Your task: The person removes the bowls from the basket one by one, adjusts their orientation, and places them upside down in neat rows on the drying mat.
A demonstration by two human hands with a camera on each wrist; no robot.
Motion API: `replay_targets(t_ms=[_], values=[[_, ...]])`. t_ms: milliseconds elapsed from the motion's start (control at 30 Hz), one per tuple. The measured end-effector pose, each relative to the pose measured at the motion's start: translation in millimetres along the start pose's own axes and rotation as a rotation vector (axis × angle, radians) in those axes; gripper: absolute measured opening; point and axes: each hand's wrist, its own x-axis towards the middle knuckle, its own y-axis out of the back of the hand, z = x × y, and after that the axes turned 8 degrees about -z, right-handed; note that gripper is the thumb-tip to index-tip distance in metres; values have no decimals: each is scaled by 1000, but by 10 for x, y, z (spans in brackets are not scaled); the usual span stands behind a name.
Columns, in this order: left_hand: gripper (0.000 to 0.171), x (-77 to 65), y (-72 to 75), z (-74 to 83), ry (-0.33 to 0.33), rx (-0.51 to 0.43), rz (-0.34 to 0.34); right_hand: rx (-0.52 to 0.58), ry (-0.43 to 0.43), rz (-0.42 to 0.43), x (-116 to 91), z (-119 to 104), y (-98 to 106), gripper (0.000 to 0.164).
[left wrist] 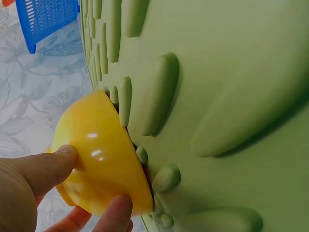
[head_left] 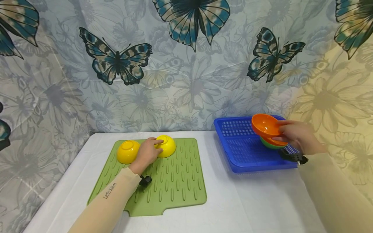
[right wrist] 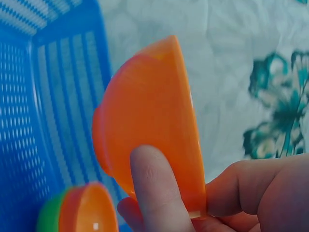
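Note:
On the green drying mat (head_left: 180,181), two yellow bowls sit upside down. My left hand (head_left: 148,152) has its thumb and fingers around the right-hand yellow bowl (head_left: 166,147), whose rim rests at the mat's ridges in the left wrist view. The other yellow bowl (head_left: 126,152) stands just left of that hand. My right hand (head_left: 300,136) pinches an orange bowl (head_left: 263,124) by its side, thumb on the outer wall in the right wrist view. It is raised over the blue basket (head_left: 233,163), tilted. Below it are another orange bowl (right wrist: 99,210) and a green bowl (right wrist: 48,212), nested together.
The mat lies on the left of a white-covered table (head_left: 233,200), and the basket stands at the back right. A butterfly-print cloth (head_left: 186,90) hangs behind the table. Black wrist straps show at both sleeves.

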Motion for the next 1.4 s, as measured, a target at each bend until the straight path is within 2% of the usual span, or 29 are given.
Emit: replay_targets(t_ms=[133, 500, 867, 1000, 1100, 1200, 1267, 1333, 1400], values=[[43, -9, 3, -10, 1, -1, -1, 3, 26, -67, -59, -89, -205, 64], [43, 9, 8, -9, -15, 11, 10, -41, 111, -146, -185, -188, -706, 59], [44, 20, 8, -7, -20, 23, 5, -120, 108, -200, -329, -311, -1261, 55], [48, 19, 23, -4, -26, 22, -28, -139, 103, -213, -354, -321, -1396, 53], [58, -20, 81, 56, -20, -14, -77, -150, 107, -219, -355, -317, -1469, 52], [73, -92, 180, 208, 13, -103, -96, -158, 108, -225, -352, -308, -1522, 51], [79, -146, 247, 343, 13, -202, -102, -161, 107, -227, -351, -301, -1553, 50], [79, -201, 298, 498, -10, -418, -157, -160, 108, -228, -349, -292, -1582, 49], [78, -254, 323, 636, -49, -680, -247, -157, 107, -227, -354, -284, -1614, 48]])
